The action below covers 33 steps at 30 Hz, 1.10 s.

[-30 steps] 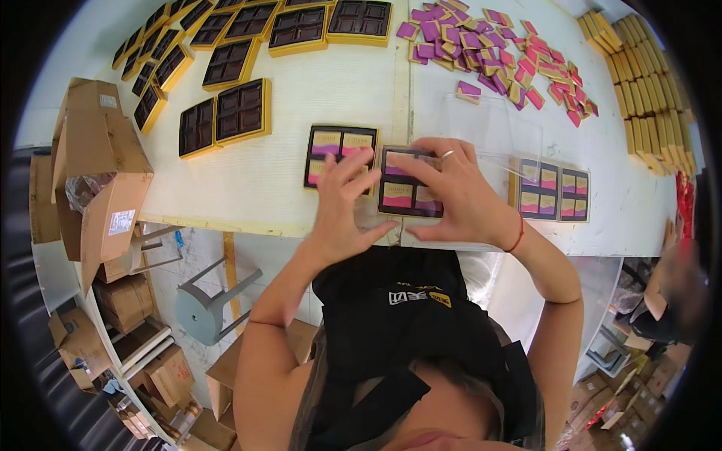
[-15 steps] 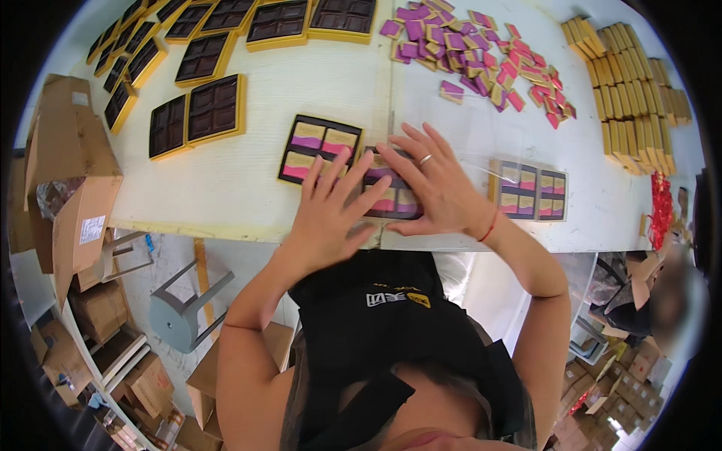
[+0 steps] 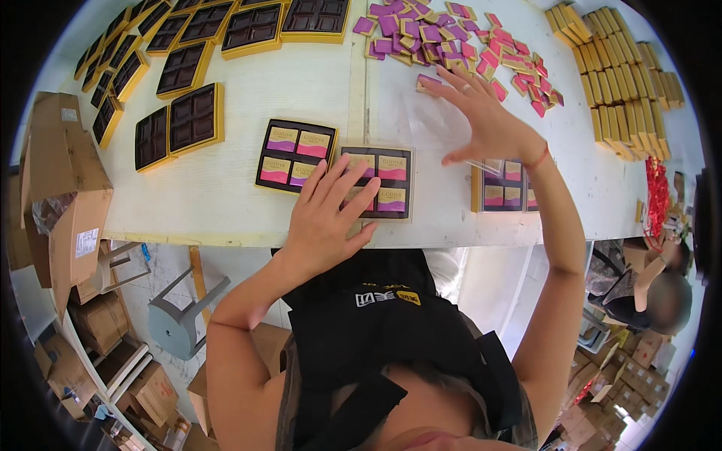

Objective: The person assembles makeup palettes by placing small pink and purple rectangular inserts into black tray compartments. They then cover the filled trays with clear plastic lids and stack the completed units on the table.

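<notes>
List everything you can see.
Table: one, white, centre
Tray boxes: many, brown, upper left
Wrapped squares: many, purple, pink, top
Open box: one, black, centre left
Covered box: one, black, centre
Filled boxes: two, black, right
Plastic: count unclear, clear, centre right
Stacked boxes: many, gold, upper right
Bundle: one, red, right
Cardboard boxes: many, brown, both sides
Stool: one, grey, lower left
Other person: one, dark clothing, right
Apron: one, black, lower centre
Left hand: one, centre
Right hand: one, centre right
</notes>
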Each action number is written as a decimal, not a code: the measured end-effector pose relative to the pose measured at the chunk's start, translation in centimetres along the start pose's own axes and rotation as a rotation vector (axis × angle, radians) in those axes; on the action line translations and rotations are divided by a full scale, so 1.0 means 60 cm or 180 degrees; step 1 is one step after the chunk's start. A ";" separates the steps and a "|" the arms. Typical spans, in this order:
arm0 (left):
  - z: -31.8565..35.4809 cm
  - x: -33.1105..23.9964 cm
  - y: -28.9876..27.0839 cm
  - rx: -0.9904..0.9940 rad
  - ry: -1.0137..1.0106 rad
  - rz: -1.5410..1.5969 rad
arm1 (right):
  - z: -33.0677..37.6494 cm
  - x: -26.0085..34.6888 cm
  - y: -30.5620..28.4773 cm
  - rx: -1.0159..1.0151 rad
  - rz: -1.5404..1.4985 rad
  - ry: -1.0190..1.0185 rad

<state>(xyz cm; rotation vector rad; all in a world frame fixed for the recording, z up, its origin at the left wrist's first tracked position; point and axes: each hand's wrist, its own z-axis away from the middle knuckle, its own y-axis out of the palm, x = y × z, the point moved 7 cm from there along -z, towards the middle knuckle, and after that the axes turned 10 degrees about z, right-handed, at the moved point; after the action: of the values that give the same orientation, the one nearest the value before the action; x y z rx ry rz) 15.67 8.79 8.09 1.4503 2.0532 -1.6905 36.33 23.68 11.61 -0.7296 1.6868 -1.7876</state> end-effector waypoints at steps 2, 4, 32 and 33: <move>-0.014 -0.004 -0.003 0.0123 0.0016 0.0038 | -0.026 -0.014 0.017 0.0538 -0.0592 0.0162; -0.037 -0.012 0.003 0.0250 -0.0076 0.0221 | -0.039 -0.018 0.011 0.0653 -0.0804 0.0173; 0.072 0.119 -0.140 -0.2234 -0.1708 0.2205 | -0.190 0.241 -0.019 -0.0024 -0.3852 -0.0135; 0.074 0.138 -0.141 -0.2167 -0.1648 0.1759 | -0.205 0.241 -0.001 -0.0025 -0.3353 -0.0137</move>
<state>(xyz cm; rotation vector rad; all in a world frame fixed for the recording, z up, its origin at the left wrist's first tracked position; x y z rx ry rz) 3.20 10.67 7.33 1.0551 1.5154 -0.8863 17.47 21.67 11.04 -1.8769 1.3382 -2.3579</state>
